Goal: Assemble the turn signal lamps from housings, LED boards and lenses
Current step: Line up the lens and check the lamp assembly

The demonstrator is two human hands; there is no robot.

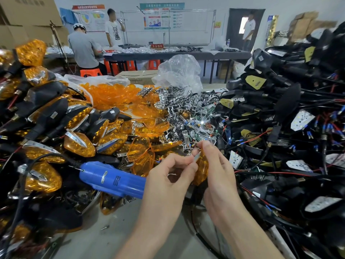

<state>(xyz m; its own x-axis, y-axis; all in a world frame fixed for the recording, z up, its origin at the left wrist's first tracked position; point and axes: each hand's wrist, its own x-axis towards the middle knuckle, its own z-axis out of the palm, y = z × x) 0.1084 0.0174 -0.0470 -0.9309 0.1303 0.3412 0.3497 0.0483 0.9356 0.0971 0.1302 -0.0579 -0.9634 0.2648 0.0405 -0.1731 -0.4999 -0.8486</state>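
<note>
My left hand (169, 176) and my right hand (216, 171) meet above the bench, both pinching a small silver chrome trim piece (196, 156). An orange lens (201, 171) sits between and behind the two hands; which hand holds it is hidden. Loose orange lenses (141, 152) lie just beyond the hands. Chrome reflectors (188, 113) are heaped in the middle. Black housings with wires and LED boards (280, 116) pile up on the right. Finished amber lamps (78, 143) are stacked on the left.
A blue electric screwdriver (112, 179) lies on the bench left of my left hand, its cable trailing left. A clear bag of orange lenses (110, 92) sits at the back. Bare grey bench (115, 232) shows near me. Three people stand or sit at far tables.
</note>
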